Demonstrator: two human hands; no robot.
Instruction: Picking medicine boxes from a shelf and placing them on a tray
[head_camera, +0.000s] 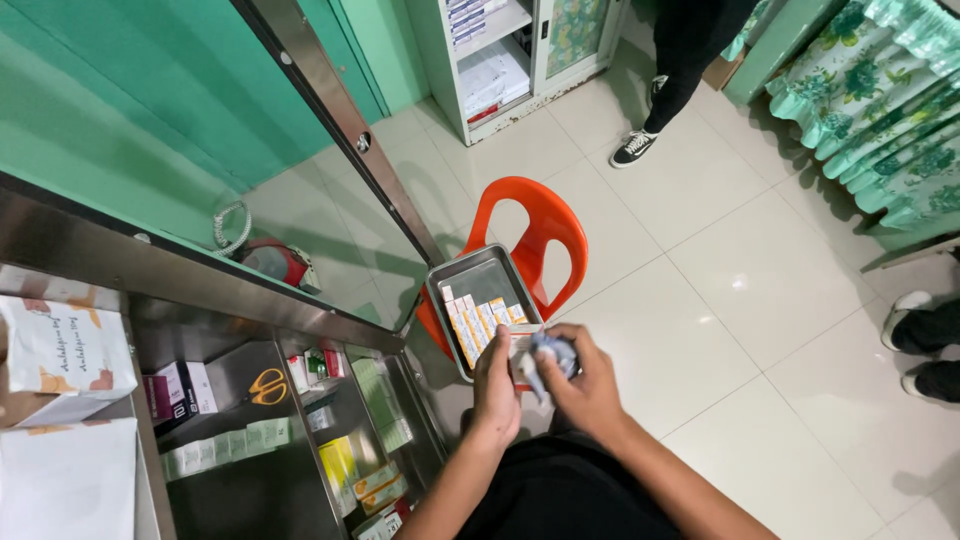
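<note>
Both my hands meet in front of me, just below a metal tray (447, 296) that rests on the seat of an orange plastic chair (536, 224). My left hand (495, 388) grips a small white box (523, 367) by its left side. My right hand (583, 379) is closed on a crumpled grey-blue piece of wrapping (553, 352) pressed against the same box. Several small flat medicine boxes (482, 320) lie in rows in the tray.
To my left a steel cabinet (240, 300) holds packs, yellow-handled scissors (266, 386) and white cartons (62, 352). Another person's legs and sneaker (634, 147) stand by a white shelf unit (500, 60); another's shoes (925, 350) at right. Floral curtains (880, 100) hang top right.
</note>
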